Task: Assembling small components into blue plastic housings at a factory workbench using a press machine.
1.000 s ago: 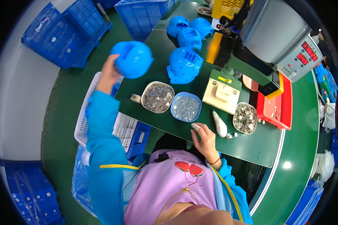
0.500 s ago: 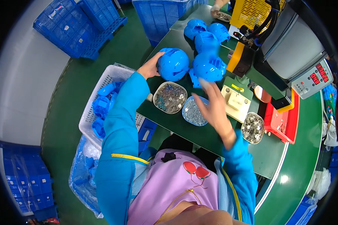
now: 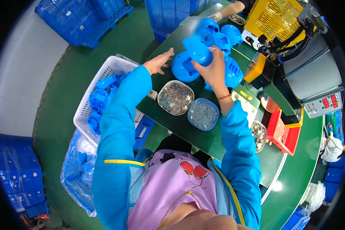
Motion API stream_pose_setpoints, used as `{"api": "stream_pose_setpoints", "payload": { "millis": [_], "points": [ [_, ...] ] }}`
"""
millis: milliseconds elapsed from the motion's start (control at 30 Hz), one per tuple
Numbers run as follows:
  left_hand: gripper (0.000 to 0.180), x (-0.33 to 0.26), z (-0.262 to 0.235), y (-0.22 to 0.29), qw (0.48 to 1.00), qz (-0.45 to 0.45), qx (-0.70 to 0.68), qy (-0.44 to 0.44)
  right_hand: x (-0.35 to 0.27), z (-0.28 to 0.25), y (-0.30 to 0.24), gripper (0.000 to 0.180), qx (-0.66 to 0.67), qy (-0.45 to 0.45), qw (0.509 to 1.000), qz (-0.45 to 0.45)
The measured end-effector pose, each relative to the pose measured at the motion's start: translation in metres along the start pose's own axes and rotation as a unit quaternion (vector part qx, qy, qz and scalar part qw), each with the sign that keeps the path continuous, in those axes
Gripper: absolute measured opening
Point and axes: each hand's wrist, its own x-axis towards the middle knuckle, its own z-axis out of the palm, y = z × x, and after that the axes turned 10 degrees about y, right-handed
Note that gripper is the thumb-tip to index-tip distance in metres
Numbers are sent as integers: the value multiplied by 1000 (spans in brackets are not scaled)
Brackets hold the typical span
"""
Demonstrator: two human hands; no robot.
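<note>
My right hand grips a rounded blue plastic shell, its thumb on the near side and fingers over the right edge. Motion smears the far end of that shell. Just below it on the table rests another round blue shell, partly covered by the held one. My left hand hovers left of this resting shell, fingers spread and holding nothing. More blue shells crowd together behind, and one lies right of my right wrist, partly hidden by my hand.
Nearer me stand a cream bowl of small metal parts and a blue bowl of screws. To the right are a press machine, a red bin and another parts bowl. A white crate sits left. Another person's hand reaches in at the far side.
My left hand has let go of the round shell and opened. My right hand has moved up and left, from above the blue bowl, and taken hold of a shell.
</note>
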Motion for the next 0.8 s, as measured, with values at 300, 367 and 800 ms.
{"api": "stream_pose_setpoints", "payload": {
  "millis": [300, 367, 800],
  "points": [
    [62, -51, 43, 21, 963, 210, -41, 165, -83, -131, -37, 62, 479, 41, 720, 500],
    [54, -113, 70, 32, 976, 190, -101, -19, -123, -151, -43, 65, 456, 87, 702, 540],
    [45, -162, 183, -51, 945, 265, 145, -126, -236, -225, -77, 52, 191, -24, 830, 524]
  ]
}}
